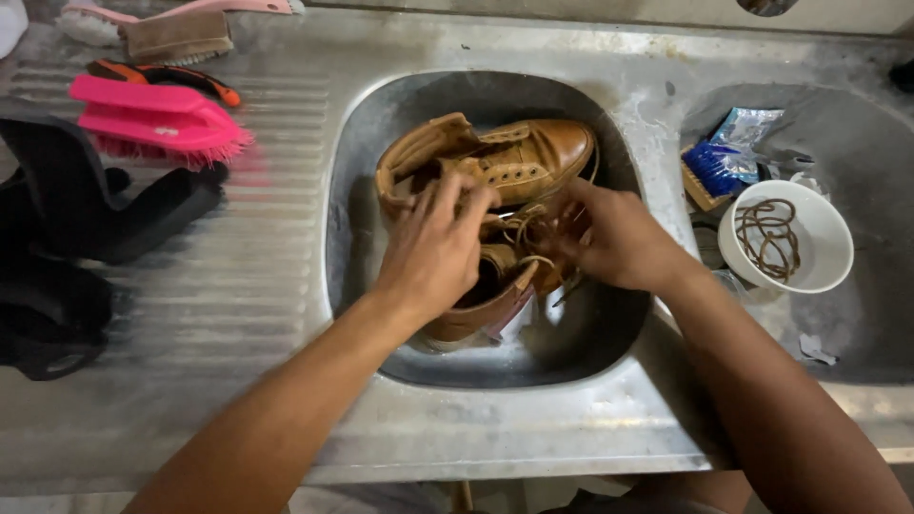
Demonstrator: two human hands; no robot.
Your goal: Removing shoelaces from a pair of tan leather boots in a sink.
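Two tan leather boots lie in the steel sink basin (362, 152). The far boot (528, 152) rests on its side with its toe to the right. The near boot (476, 309) is under my hands. My left hand (433, 247) grips its upper near the ankle opening. My right hand (609, 238) pinches the brown laces (528, 233) at the boot's front, fingers closed on them. The near boot's toe is hidden by my hands.
A white bowl (824, 238) holding a coiled brown lace sits in the right basin, beside a blue brush (712, 171) and a foil packet. On the left drainboard lie a pink scrub brush (157, 119), an orange-handled tool, a brown brush and black footwear (86, 209).
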